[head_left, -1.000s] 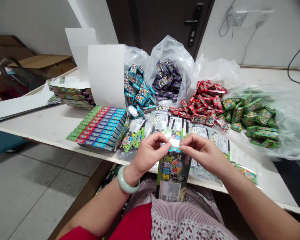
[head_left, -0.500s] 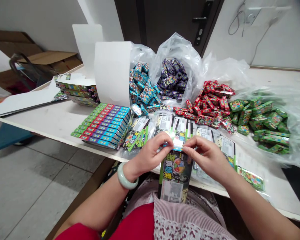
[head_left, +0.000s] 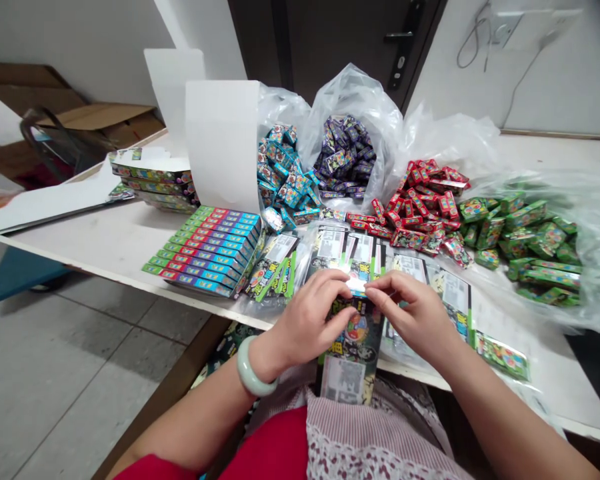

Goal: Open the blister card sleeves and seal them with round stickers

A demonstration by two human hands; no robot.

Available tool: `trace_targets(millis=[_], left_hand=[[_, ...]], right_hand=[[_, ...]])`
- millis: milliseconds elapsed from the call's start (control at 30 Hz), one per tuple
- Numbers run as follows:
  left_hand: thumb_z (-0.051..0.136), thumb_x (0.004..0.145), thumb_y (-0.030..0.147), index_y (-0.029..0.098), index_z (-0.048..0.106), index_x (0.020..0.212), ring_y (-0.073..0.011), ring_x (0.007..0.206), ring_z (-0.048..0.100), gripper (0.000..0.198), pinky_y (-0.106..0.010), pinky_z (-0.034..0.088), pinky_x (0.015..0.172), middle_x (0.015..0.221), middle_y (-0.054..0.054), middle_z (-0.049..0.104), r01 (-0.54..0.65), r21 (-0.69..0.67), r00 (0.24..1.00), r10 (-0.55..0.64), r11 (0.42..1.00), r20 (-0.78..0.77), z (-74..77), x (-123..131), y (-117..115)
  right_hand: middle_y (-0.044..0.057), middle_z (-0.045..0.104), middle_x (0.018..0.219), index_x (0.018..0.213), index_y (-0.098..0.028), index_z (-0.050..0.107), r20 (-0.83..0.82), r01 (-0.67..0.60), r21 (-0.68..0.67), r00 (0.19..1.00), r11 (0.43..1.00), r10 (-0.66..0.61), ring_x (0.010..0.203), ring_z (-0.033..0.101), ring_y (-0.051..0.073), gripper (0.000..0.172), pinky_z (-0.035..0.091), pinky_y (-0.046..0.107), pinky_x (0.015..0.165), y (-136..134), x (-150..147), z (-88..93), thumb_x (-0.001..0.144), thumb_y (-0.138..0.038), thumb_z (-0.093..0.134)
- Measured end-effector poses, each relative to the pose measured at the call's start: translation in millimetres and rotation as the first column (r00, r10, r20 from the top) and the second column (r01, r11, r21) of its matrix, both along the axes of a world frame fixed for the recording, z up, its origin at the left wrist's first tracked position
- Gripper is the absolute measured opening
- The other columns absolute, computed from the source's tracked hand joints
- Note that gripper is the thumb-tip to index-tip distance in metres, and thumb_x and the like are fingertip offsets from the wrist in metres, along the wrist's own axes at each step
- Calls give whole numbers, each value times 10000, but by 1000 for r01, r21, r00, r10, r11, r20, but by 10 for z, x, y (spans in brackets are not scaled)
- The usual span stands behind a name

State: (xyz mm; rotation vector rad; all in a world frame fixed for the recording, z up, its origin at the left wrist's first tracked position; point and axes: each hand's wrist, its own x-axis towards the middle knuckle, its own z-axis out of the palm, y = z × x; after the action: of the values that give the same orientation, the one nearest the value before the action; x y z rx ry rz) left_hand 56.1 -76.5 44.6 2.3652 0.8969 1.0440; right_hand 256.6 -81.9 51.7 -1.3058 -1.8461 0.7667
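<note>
The right hand (head_left: 413,310) was closed to a pinch, thumb and forefinger gripping the top edge of a black printed packet (head_left: 347,380). The left hand (head_left: 310,317) was half open, its thumb parted from its curled fingers and lying over the packet's front; whether those fingers gripped the top edge could not be told. The packet hung at the near edge of the table (head_left: 95,241), its lower end by the lap, and glare at its top hid what was inside.

Just beyond the hands, flat packets (head_left: 330,245) lay on clear plastic, with a few more (head_left: 267,273) to the left. Beside those stood an open box (head_left: 253,265), its white lid (head_left: 223,143) raised, packed with neat rows of small boxes in green, red, purple and blue. Behind it was a stack of printed boxes (head_left: 155,190), whose contents did not show.

Along the back stood four clear plastic bags. One (head_left: 283,100) held blue boxes (head_left: 280,167), the next (head_left: 353,87) purple boxes (head_left: 347,153). From the third (head_left: 447,137), red boxes (head_left: 415,200) had spread onto the table; the last (head_left: 595,260), on the right, lay around green boxes (head_left: 523,233).
</note>
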Motion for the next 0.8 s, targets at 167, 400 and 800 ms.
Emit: trace_targets(millis=[167, 400, 800], left_hand=[[571, 872, 168, 175, 496, 1051, -281, 1163, 519, 195, -483, 478, 946, 1190, -150, 545, -42, 43, 999, 42, 998, -10, -11, 45, -27], [580, 873, 170, 147, 491, 1072, -279, 1102, 555, 219, -483, 518, 912, 1139, -161, 570, -61, 146, 997, 67, 987, -36, -44, 57, -18], [597, 867, 177, 136, 501, 1090, -271, 1085, 568, 247, -476, 539, 902, 1147, -166, 581, -57, 224, 996, 71, 973, -55, -90, 60, 41]], right_hand=[[37, 627, 779, 850, -206, 647, -14, -4, -7, 1000, 1000, 4, 702, 598, 160, 127, 463, 265, 563, -7, 18, 9, 895, -305, 582], [38, 629, 784, 848, -202, 646, -35, 21, -29, 999, 999, -22, 698, 584, 158, 167, 451, 282, 593, -7, 28, -13, 908, -330, 557], [29, 634, 752, 796, -191, 639, -230, 29, -197, 970, 980, -75, 666, 572, 149, 226, 447, 282, 598, 76, 1, -93, 887, -382, 561]])
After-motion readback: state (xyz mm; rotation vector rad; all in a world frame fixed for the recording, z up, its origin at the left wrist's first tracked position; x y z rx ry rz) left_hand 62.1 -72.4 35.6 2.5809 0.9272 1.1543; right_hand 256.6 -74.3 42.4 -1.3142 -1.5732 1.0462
